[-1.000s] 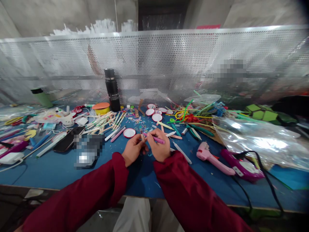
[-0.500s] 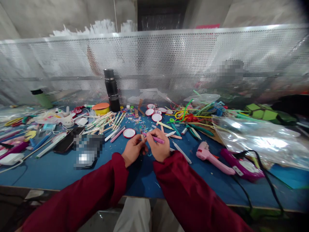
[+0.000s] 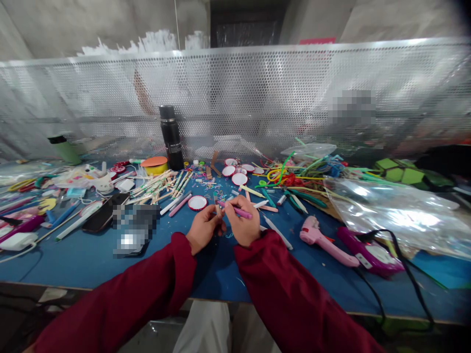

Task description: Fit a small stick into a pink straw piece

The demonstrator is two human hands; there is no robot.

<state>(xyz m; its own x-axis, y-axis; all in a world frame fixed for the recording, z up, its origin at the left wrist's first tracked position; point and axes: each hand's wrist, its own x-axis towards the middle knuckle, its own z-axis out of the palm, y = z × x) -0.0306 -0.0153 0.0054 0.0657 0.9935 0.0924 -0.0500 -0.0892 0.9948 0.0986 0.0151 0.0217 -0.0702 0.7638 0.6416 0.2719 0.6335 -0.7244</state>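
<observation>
My right hand (image 3: pixel 246 223) is closed around a purple marker pen (image 3: pixel 243 213), whose tip end points left toward my other hand. My left hand (image 3: pixel 200 230) pinches a small, flat, light brown strip (image 3: pixel 218 210) upright between thumb and fingers. Pen and strip meet just between the two hands, but I cannot tell whether they touch. A round white lid with a red rim (image 3: pixel 197 202) lies left of the hands. Several small colourful bits (image 3: pixel 209 186) are scattered beyond them. Beside my right hand rests a white pen (image 3: pixel 278 232).
A black bottle (image 3: pixel 171 139) stands at the back by a perforated metal screen (image 3: pixel 235 98). Phones (image 3: pixel 106 213) and wooden sticks (image 3: pixel 162 185) lie left. On the right are a pink hot glue gun (image 3: pixel 327 241), a purple device with a cable (image 3: pixel 368 257) and clear plastic bags (image 3: pixel 390 211).
Both hands keep nearly the same pose and hold the same things. The whole view has shifted very slightly.
</observation>
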